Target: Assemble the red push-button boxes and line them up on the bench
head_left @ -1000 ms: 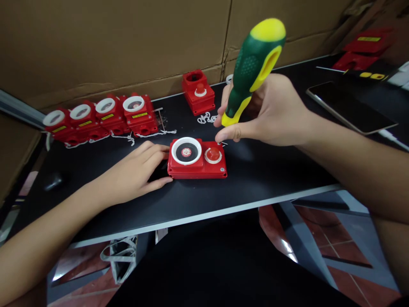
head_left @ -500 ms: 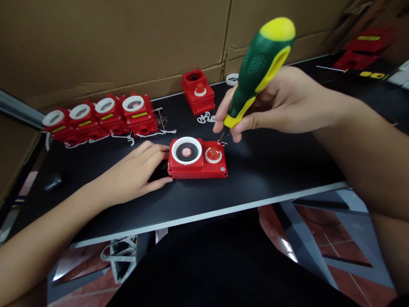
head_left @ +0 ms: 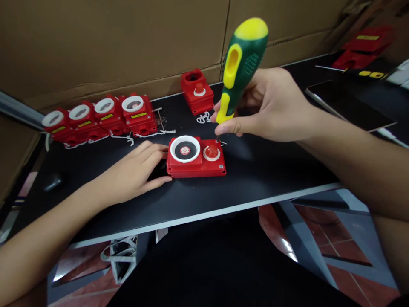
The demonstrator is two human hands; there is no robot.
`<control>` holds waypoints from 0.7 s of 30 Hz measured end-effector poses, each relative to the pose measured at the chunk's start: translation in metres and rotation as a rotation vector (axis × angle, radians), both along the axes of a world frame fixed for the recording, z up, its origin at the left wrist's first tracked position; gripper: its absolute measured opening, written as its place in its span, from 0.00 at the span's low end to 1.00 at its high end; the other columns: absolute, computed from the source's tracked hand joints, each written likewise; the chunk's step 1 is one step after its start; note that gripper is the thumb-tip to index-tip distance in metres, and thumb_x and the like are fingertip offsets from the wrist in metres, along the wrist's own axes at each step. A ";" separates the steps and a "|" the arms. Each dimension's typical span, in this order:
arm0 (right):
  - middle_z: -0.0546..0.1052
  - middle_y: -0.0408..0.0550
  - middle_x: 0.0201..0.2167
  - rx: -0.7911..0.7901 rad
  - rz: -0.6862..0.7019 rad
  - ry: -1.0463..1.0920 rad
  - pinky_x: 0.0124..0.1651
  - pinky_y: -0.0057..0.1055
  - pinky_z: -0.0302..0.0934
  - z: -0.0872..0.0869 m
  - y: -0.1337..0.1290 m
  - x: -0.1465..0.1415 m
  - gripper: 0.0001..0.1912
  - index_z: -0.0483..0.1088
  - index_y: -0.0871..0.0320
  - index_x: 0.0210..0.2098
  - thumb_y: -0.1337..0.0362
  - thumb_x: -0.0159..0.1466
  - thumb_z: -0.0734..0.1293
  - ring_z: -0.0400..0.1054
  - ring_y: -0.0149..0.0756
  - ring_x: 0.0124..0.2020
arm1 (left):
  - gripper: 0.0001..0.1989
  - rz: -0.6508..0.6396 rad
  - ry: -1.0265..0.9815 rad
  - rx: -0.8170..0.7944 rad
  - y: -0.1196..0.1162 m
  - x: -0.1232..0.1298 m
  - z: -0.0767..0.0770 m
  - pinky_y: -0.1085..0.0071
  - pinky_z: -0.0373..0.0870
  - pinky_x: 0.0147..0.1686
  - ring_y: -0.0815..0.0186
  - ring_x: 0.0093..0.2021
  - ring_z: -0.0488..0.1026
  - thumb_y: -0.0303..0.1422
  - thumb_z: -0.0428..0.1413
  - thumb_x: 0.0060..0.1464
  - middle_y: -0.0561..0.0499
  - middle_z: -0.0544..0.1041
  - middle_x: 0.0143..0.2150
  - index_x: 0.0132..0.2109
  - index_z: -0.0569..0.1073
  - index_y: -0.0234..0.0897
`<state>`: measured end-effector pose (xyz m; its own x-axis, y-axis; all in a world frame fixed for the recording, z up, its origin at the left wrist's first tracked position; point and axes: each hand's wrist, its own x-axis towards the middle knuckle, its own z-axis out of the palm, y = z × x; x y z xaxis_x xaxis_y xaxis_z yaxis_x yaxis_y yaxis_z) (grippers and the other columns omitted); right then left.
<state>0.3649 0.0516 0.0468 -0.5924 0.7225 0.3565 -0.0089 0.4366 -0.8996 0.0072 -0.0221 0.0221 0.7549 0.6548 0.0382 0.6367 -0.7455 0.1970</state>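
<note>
Screwdriver (head_left: 244, 64) on red box's (head_left: 196, 164) far right corner.
Right hand (head_left: 268, 106) closed round screwdriver; left hand (head_left: 134, 172) half-open against box's left end.

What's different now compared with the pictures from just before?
The screwdriver has turned in the right hand: its yellow slot now faces left instead of right, and the handle's top has swung left. Nothing was newly grasped or let go. The left hand stayed against the red box, and the row of red units stayed put.
</note>
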 end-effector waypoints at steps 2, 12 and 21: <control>0.84 0.45 0.39 0.007 -0.037 0.013 0.36 0.32 0.73 -0.002 -0.001 -0.003 0.30 0.73 0.55 0.38 0.56 0.52 0.94 0.75 0.32 0.36 | 0.31 0.006 0.001 -0.005 0.000 0.000 0.000 0.42 0.81 0.66 0.41 0.62 0.78 0.58 0.50 0.85 0.31 0.83 0.66 0.63 0.78 0.33; 0.88 0.49 0.52 -0.094 0.243 -0.023 0.38 0.27 0.78 0.013 0.007 0.014 0.21 0.81 0.57 0.53 0.60 0.66 0.87 0.79 0.27 0.35 | 0.26 -0.023 -0.009 0.025 0.000 0.000 -0.001 0.46 0.82 0.64 0.43 0.61 0.79 0.54 0.53 0.85 0.32 0.82 0.67 0.62 0.78 0.34; 0.90 0.51 0.55 -0.078 0.247 -0.019 0.46 0.27 0.81 0.013 0.006 0.016 0.13 0.83 0.58 0.51 0.67 0.69 0.84 0.84 0.31 0.46 | 0.26 -0.013 -0.020 0.005 0.000 -0.001 -0.001 0.45 0.81 0.65 0.42 0.62 0.78 0.55 0.53 0.85 0.32 0.82 0.67 0.62 0.78 0.35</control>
<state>0.3809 0.0580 0.0595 -0.7602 0.5799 0.2929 -0.0897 0.3528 -0.9314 0.0059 -0.0218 0.0210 0.7624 0.6446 0.0566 0.6228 -0.7547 0.2061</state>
